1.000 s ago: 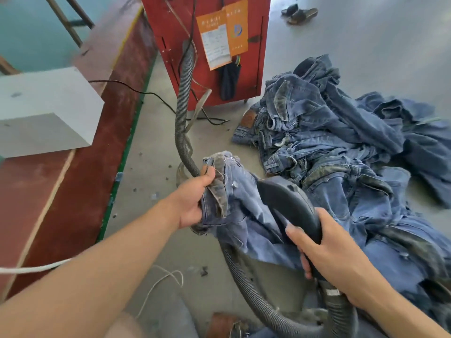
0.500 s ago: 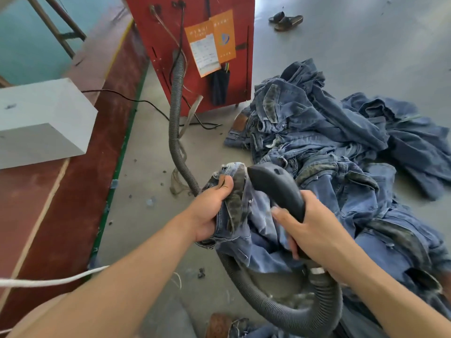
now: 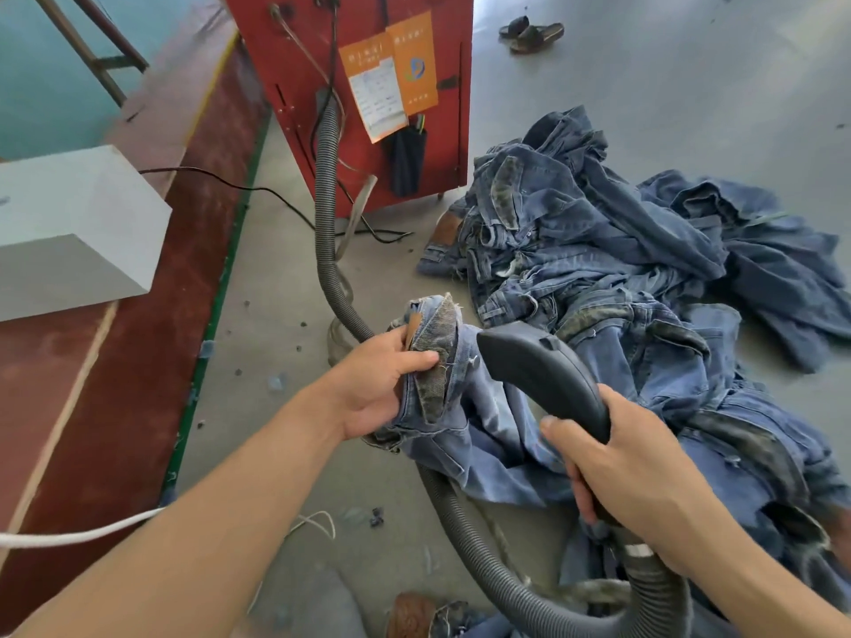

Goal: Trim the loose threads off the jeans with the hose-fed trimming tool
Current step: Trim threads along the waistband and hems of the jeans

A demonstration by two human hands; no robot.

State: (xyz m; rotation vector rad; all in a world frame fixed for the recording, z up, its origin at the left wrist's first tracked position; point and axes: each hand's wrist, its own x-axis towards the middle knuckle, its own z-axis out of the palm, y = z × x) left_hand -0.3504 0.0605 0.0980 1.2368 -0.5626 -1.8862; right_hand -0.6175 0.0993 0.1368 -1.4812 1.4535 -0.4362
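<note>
jeans: a bunched end, seam and a frayed edge up top, is held off the floor in front of the person; the rest is draped down onto the floor
left hand: fingers are curled round that bunched denim, thumb laid across the darker inside patch
trimming tool: the dark head is held just beside the gripped fold, nose pointed at it; whether it is touching the cloth can't be told
right hand: fingers are wrapped round the tool's handle, just above the hose collar
risk, thumb: the left thumb is sitting right where the nose is aimed, so it could get nicked if the head is slid too far along the fold
risk, fabric: the denim is slack and bunched, so a fold could probably be sucked in and cut instead of only threads
hose: looped under the jeans and back up to the red machine; a snag there could jerk the tool off line
pile of jeans: heaped on the floor close by, so a hanging leg could be tangled with it
</note>
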